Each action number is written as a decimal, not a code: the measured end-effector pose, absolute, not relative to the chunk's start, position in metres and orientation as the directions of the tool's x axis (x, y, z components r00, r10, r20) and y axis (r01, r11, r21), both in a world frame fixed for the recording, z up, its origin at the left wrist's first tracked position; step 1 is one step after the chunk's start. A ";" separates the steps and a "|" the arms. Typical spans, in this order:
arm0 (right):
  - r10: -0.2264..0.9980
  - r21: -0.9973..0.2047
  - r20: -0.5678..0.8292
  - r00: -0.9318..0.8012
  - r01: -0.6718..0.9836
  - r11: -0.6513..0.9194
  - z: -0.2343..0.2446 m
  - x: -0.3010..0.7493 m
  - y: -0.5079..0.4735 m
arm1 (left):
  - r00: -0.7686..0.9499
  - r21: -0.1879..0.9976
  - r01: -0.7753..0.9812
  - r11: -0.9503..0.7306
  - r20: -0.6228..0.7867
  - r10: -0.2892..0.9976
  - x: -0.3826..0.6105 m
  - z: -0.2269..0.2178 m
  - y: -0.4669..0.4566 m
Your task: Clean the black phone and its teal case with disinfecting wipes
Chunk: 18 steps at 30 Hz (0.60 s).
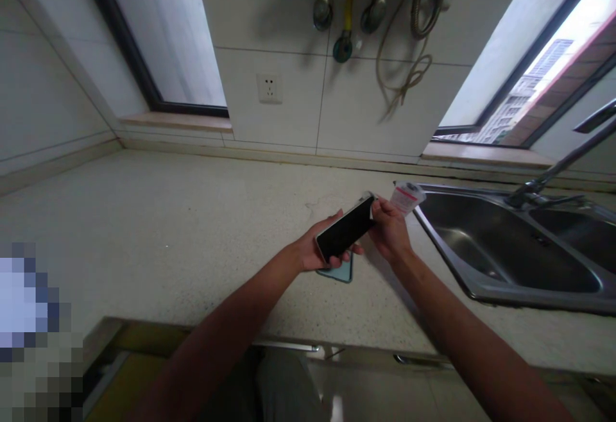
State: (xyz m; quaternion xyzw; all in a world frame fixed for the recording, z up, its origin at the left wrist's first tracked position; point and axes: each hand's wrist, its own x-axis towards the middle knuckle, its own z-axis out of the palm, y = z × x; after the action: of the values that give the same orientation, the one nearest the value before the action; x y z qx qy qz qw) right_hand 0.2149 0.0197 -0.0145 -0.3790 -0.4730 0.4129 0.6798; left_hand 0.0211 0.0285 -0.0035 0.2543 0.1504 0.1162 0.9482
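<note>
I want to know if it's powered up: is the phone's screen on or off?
Off, as far as shows: the phone, held between the left hand and right hand, has a plain black screen.

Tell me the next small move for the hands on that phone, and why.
Probably keep peeling: the left hand grips the dark phone at its lower end, tilted above the counter, while the right hand pinches what looks like a thin film tab at its top corner. Drawing that corner slowly back along the screen seems the natural step. A pale case lies beneath.
</note>
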 end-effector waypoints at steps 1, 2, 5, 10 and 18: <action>0.913 -0.898 0.355 0.202 -0.196 0.393 -0.016 0.217 0.021 | 0.936 0.500 -0.122 0.857 -0.229 0.267 0.021 -0.005 0.029; 0.905 -0.891 0.380 0.190 -0.186 0.413 -0.017 0.218 0.022 | 0.943 0.483 -0.109 0.869 -0.226 0.244 0.022 -0.005 0.029; 0.885 -0.871 0.431 0.174 -0.175 0.458 -0.020 0.219 0.025 | 0.942 0.452 -0.135 0.881 -0.216 0.255 0.023 -0.005 0.027; 0.895 -0.858 0.415 0.166 -0.257 0.445 -0.020 0.212 0.023 | 0.858 0.509 -0.265 0.819 -0.262 0.441 0.025 -0.001 0.018; 0.916 -0.891 0.352 0.191 -0.232 0.390 -0.015 0.208 0.021 | 0.694 0.609 -0.481 0.631 -0.175 0.698 0.034 -0.003 0.010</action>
State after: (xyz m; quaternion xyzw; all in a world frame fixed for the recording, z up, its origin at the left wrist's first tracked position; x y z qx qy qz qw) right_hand 0.2084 0.0205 -0.0147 -0.3581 -0.4776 0.4202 0.6834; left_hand 0.0344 0.0102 -0.0033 0.2691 0.2017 0.3351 0.8801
